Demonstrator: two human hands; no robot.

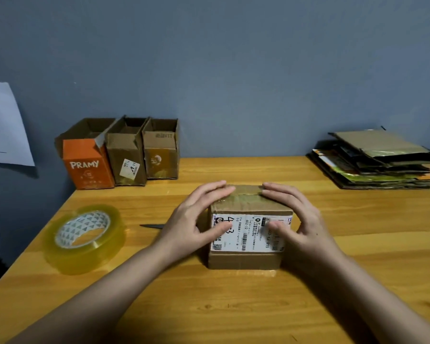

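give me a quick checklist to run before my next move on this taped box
1. Flaps closed: ok. The top of the box lies flat under a tape strip.
2. Tape ends stuck down: cannot tell. Fingers cover both ends.
3. Hands steadying the box: ok. The left hand and the right hand rest fingers on top, with thumbs on the label.
4. Box seated flat on the table: ok.
5. Tape roll handy: ok. It lies to the left, apart from the box.
6. Dark blade safely away: probably not ok. It lies right by the left hand, partly hidden.
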